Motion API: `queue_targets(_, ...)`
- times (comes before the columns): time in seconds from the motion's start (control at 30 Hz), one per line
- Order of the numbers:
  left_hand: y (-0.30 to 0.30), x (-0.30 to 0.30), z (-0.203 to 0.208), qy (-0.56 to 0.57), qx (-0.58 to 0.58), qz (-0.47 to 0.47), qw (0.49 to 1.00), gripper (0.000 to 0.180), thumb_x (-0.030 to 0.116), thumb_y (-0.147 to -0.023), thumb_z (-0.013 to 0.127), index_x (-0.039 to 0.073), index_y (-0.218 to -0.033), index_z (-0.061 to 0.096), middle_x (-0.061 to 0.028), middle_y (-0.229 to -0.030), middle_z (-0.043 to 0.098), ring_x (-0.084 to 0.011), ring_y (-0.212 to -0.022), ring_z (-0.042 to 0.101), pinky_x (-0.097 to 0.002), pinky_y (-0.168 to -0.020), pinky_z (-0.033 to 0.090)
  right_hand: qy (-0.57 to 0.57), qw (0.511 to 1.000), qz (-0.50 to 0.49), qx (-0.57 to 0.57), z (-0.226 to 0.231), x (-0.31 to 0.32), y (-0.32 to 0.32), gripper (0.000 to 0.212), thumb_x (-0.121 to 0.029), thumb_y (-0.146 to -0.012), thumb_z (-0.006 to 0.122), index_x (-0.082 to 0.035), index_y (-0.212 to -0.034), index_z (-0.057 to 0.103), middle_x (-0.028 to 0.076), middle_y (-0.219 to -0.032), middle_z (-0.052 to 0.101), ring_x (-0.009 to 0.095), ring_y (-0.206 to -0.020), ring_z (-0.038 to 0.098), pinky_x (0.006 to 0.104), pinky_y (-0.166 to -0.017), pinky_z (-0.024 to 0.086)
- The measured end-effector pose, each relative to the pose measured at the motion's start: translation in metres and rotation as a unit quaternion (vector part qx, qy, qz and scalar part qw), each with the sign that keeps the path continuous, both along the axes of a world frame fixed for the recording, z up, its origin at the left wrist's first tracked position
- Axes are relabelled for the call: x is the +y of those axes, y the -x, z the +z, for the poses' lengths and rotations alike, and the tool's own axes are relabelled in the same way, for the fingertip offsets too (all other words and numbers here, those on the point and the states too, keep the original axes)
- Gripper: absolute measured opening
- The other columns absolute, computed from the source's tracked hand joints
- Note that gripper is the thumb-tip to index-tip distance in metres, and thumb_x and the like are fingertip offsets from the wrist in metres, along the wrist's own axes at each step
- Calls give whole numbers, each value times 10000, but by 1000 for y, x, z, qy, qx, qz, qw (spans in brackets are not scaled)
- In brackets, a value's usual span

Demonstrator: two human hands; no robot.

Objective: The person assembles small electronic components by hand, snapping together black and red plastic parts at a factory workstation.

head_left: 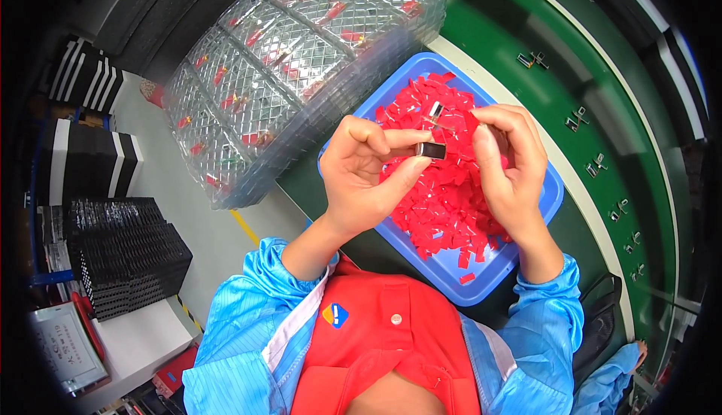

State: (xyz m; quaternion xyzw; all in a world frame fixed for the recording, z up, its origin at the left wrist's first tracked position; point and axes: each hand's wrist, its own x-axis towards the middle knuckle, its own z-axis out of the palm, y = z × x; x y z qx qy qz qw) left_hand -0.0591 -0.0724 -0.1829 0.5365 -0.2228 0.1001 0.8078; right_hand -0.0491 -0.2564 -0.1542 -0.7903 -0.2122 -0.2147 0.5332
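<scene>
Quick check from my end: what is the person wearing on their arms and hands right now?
Both hands are bare: no gloves or finger cots on the left hand or the right hand. Each forearm comes out of a light blue sleeve, finely striped, pushed up and gathered at the cuff: left sleeve, right sleeve. The blue coat hangs open over a red collared shirt. No watch or rings show.

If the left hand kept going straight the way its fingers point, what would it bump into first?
The left hand points right, so it would most likely meet the right hand first, with the small metal piece pinched between them. Depth is hard to judge.
</scene>
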Motion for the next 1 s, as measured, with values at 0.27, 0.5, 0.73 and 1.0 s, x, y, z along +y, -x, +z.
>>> queue_targets(0.27, -12, 3, -4, -30, 20, -24, 999, 327, -148, -803, 597, 30, -1012, 418, -232, -1121, 600, -233, -995, 630, -329, -844, 527, 126, 992, 29, 10, -11, -4, -28, 229, 40, -761, 602, -28, -970, 663, 137, -904, 662, 257, -825, 651, 318, -723, 521)
queue_targets(0.5, 6, 36, 11, -138, 104, -15, 985, 192, -124, -802, 600, -45, -973, 561, -194, -1093, 619, -206, -969, 635, -313, -860, 504, 280, 954, -110, -16, -43, -54, -180, 141, -58, -766, 560, -17, -881, 630, 196, -804, 623, 388, -780, 613, 433, -710, 490)
queue_targets(0.73, -33, 94, 67, -510, -87, 69, 853, 104, -51, -744, 665, -23, -844, 674, -133, -857, 692, -210, -824, 679, -288, -742, 524, 315, 940, -133, 8, -63, -78, -223, 288, -23, -783, 567, -35, -1067, 616, 163, -1042, 606, 352, -974, 598, 411, -838, 486)
queue_targets(1.0, -260, 103, 48, -616, -243, 293, 689, 182, 114, -794, 630, 62, -960, 684, -140, -927, 677, -322, -865, 647, -393, -786, 494, 246, 965, -25, -85, 1, -31, -108, 268, 3, -796, 582, -31, -1060, 608, 150, -1029, 598, 298, -917, 610, 350, -795, 508)
